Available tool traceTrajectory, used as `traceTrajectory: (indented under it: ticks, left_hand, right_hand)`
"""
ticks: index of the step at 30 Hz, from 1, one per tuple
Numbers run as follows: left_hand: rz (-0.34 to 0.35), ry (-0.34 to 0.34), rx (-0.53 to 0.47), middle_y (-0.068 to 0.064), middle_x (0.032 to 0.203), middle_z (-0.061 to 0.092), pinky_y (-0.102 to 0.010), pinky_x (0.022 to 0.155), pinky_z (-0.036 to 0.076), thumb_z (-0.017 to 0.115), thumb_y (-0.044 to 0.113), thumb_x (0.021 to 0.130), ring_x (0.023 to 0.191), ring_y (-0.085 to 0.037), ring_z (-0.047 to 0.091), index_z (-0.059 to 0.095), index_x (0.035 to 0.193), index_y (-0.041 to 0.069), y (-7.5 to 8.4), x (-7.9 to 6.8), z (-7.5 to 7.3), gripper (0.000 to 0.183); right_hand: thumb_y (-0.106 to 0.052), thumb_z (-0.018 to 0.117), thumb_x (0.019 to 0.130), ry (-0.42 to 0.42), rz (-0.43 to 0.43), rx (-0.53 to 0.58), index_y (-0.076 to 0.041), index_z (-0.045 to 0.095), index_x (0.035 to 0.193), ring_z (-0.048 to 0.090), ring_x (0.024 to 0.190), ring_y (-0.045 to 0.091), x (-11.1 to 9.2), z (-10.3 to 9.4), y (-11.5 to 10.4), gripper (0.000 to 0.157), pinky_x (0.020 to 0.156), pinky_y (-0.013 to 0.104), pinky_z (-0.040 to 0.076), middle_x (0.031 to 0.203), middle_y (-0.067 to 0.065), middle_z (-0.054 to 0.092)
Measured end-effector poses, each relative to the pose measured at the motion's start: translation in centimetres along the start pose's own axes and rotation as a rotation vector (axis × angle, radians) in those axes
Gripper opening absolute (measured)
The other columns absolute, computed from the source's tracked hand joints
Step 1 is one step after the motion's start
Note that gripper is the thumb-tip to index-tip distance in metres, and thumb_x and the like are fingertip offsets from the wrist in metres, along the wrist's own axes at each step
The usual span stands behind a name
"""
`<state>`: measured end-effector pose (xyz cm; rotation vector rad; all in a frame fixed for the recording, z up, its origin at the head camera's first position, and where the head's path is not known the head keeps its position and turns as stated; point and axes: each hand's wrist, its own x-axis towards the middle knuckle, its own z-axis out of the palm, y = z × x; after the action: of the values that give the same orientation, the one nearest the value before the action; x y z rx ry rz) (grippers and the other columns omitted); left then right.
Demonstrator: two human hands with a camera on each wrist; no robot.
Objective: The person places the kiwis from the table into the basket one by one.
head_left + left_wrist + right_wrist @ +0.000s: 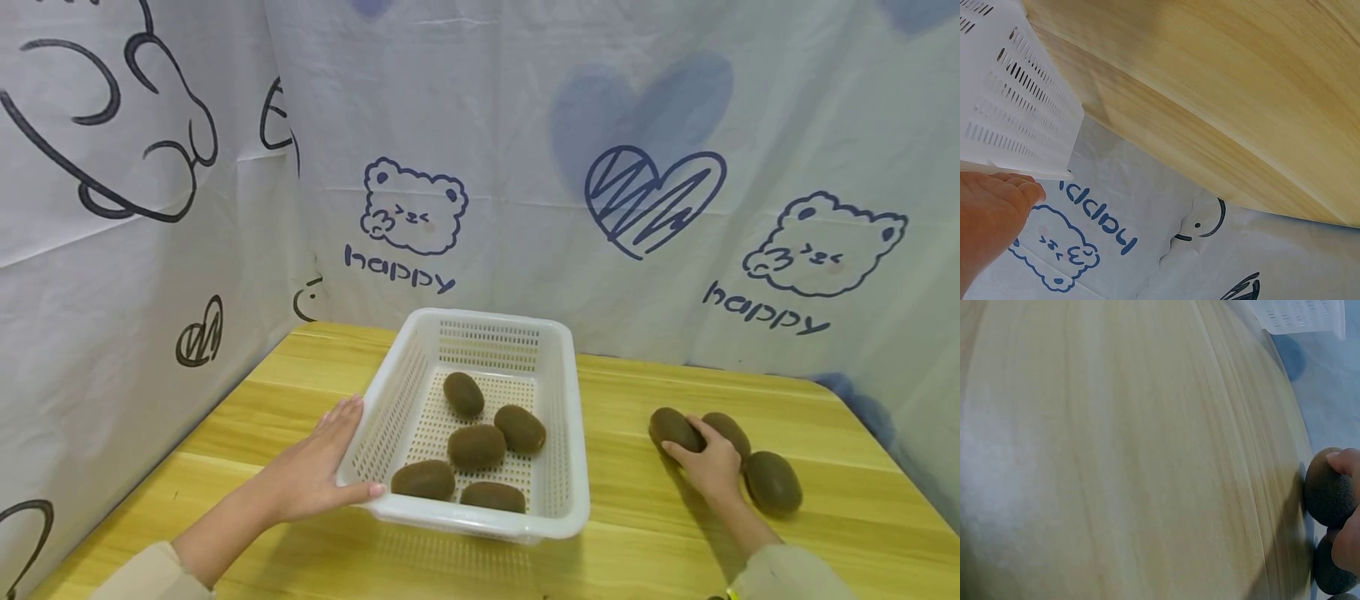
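Note:
A white plastic basket (558, 527) with slotted walls stands on the table, several brown kiwis (477, 447) lying on its bottom. My left hand (318, 467) rests against the basket's near left corner, fingers straight along the left side and thumb at the front rim. In the left wrist view, the fingertips (1034, 189) touch the basket's edge. Off to the right, my right hand (712, 467) grips a kiwi (670, 427) between thumb and fingers. Two more kiwis lie close by, one behind the hand (727, 431) and one on its right (773, 483).
The wooden table (622, 533) extends around the basket and the loose kiwis. Printed white cloth (517, 250) hangs behind the table and along its left side. A stretch of tabletop lies between the basket and my right hand.

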<state>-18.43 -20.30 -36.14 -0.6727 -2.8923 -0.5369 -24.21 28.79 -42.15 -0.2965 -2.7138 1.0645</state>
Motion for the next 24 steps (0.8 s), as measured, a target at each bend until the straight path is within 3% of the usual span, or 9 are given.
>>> traceTrajectory:
  ticks: [9,24]
  left_hand:
    - [0.002,0.005,0.009,-0.026,0.151,0.018,-0.053,0.113,0.022,0.058,0.063,0.077,0.14,-0.042,0.018,0.018,0.144,-0.01,-0.1,-0.1,0.1,0.106]
    - [0.001,0.005,0.002,-0.026,0.151,0.018,-0.053,0.113,0.022,0.058,0.062,0.077,0.14,-0.042,0.018,0.018,0.143,-0.01,0.3,-0.2,-0.1,0.106]
  right_hand:
    - [-0.021,0.064,0.084,0.044,0.006,-0.003,0.005,0.044,0.133,0.036,0.122,0.052,-0.1,0.2,-0.3,0.059,0.103,0.061,0.032,0.134,0.033,0.042]
    - [-0.021,0.065,0.084,0.043,-0.029,0.016,0.004,0.046,0.133,0.038,0.123,0.049,-0.2,-0.3,-1.3,0.059,0.102,0.059,0.034,0.135,0.032,0.042]
